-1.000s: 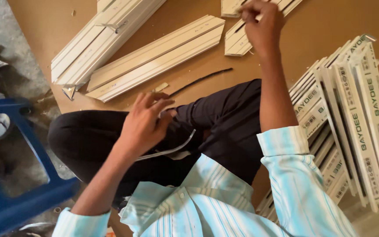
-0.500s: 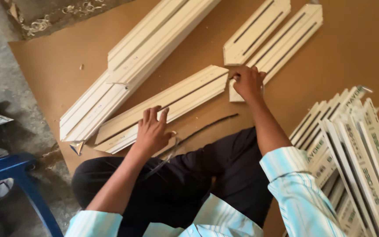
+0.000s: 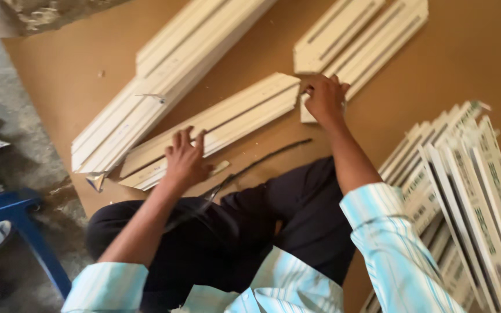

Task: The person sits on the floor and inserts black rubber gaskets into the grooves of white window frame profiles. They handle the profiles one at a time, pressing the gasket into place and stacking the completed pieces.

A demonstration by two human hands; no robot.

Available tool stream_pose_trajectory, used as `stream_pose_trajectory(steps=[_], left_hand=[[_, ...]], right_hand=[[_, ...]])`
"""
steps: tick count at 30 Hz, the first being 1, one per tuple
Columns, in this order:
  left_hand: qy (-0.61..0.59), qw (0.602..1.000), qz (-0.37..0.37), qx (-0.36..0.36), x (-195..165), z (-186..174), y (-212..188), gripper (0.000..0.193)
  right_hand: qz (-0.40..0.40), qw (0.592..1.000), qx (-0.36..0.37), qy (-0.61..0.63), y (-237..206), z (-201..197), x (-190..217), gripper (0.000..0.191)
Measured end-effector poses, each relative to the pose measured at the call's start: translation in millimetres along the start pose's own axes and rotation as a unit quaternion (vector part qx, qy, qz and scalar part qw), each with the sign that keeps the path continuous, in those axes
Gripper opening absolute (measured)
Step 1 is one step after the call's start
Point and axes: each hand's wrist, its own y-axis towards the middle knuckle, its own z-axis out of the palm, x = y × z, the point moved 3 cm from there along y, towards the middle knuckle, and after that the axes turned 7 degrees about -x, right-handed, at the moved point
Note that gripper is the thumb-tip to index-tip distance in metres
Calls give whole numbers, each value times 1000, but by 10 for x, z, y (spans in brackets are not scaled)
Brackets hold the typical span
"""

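Left hand [image 3: 185, 159]: fingers spread wide and flat, palm down on the near-left end of a cream profile [image 3: 215, 128], pressing rather than gripping, likely to pin it to the board. Right hand [image 3: 324, 97]: fingers curled over the far-right mitred end of the same profile, right where it meets a second piece [image 3: 359, 55]. Whether it pinches the end or only presses on it, cannot tell; the knuckles hide the fingertips. One hand at each end, so the strip looks steadied along its whole length.

The profile lies diagonally on a brown board [image 3: 465, 69], near-left to far-right, both ends cut at an angle. The second piece carries on up-right from the right hand, grooved, with a blunt cut end facing it.

Left of the profile, a longer stack [image 3: 163, 81] of the same cream strips runs parallel, apart from it. A thin dark strip [image 3: 262, 162] lies on the board just near the profile, beside the person's dark trousers.

Right edge: a leaning bundle [image 3: 465, 185] of white profiles, each face carrying a long film label with green and dark print running lengthwise; too blurred to say more.

Near-left on the grey floor: a blue stool [image 3: 24, 223].
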Motion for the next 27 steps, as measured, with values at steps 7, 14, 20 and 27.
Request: stream_pose_trajectory(steps=[7,14,20,27], left_hand=[[69,997,30,-5,155,168,243,119],[14,999,4,-51,201,380,361,117],[43,999,-21,-5,226,422,473,125],[92,995,-25,19,76,329,562,130]], right_hand=[[17,1000,4,10,-117,-137,104,19],[19,999,-30,-19,-110,-140,120,19],[7,999,-43,15,-33,-181,143,26],[16,996,-45,-69,177,-181,59,13]])
